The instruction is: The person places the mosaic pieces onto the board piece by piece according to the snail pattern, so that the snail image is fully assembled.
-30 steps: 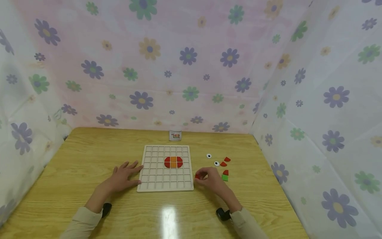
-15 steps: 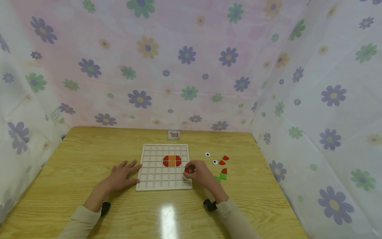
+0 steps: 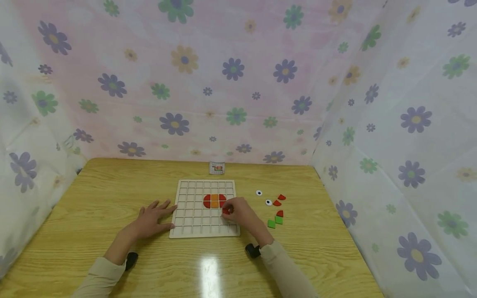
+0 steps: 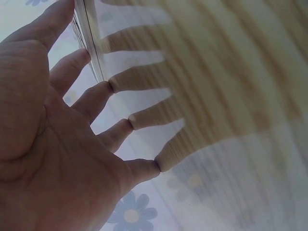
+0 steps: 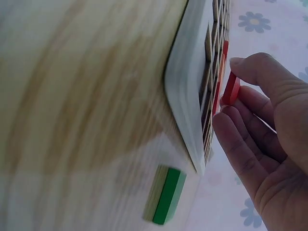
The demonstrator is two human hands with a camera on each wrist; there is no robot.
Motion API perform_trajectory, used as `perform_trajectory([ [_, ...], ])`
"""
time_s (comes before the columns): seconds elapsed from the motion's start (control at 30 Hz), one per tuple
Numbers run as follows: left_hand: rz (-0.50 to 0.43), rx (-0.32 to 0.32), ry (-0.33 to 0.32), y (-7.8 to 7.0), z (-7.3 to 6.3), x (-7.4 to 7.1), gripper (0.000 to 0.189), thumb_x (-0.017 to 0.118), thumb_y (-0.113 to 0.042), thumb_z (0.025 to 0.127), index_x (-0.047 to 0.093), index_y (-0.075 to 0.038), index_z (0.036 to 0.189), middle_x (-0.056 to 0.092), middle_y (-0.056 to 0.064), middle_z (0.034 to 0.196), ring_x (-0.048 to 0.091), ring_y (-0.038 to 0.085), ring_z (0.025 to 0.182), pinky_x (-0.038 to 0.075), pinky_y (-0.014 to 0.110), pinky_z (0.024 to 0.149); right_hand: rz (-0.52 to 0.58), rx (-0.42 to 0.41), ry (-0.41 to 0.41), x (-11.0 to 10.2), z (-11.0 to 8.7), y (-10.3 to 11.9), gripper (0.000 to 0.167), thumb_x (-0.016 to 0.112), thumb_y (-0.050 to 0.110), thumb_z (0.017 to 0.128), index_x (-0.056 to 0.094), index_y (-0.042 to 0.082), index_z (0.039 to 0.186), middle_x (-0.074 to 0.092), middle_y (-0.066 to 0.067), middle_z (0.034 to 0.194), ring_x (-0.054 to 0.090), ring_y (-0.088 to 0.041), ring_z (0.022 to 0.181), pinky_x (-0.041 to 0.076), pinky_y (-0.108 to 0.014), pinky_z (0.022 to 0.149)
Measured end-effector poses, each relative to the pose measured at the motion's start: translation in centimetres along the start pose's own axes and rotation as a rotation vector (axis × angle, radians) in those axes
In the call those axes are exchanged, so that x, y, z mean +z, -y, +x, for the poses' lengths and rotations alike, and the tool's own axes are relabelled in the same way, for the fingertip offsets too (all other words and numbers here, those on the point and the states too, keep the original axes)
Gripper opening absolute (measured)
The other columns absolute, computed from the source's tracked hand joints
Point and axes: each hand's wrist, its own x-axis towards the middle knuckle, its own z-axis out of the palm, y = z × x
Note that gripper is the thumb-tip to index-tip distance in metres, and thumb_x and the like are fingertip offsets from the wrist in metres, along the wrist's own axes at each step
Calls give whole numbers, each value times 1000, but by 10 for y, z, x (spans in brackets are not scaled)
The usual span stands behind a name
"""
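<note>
A pale wooden grid board (image 3: 188, 213) lies on the table, with red and orange pieces (image 3: 214, 201) forming a rounded block in its cells. Over the right part of the board, my right hand (image 3: 240, 213) pinches a small red piece (image 5: 232, 90) between thumb and fingers, just nearer to me than that block. The red piece is partly covered by the fingers in the head view. My left hand (image 3: 150, 219) lies flat with spread fingers, thumb and index fingertips at the board's left edge. Its fingertips (image 4: 103, 89) rest on the tabletop in the left wrist view.
Right of the board lie two white eye discs (image 3: 268, 202), several red pieces (image 3: 280, 213) and two green pieces (image 3: 271, 224). A small picture card (image 3: 217, 167) sits behind the board at the table's back edge. Flowered cloth (image 3: 238, 95) hangs round the table.
My right hand has carried the red piece leftward from beside the board to above its cells. A green piece formerly hidden by that hand now shows. My left hand keeps its place.
</note>
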Motion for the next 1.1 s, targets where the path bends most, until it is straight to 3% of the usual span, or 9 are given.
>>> perform_trajectory([
  [0.33, -14, 3, -5, 0, -1, 0, 68, 72, -42, 94, 52, -9, 150, 36, 27, 159, 22, 63, 143, 10, 88, 100, 1, 19, 28, 7, 9, 0, 11, 79, 12, 90, 78, 4, 98, 71, -1, 89, 59, -6, 74, 52, -21, 68],
  [0.63, -4, 4, -10, 5, 0, 2, 68, 71, -42, 94, 52, -9, 150, 36, 27, 159, 22, 63, 143, 10, 88, 99, 10, -16, 12, 6, 9, -1, 11, 81, 13, 89, 77, 5, 96, 69, -3, 90, 61, -9, 78, 53, -23, 71],
  [1.1, -8, 7, -7, 2, 0, -1, 69, 73, -41, 93, 53, -7, 149, 36, 29, 158, 22, 64, 143, 11, 89, 98, 13, -17, 59, 2, 8, 0, 14, 76, 5, 92, 77, 0, 105, 70, -7, 95, 63, -12, 82, 54, -24, 72],
])
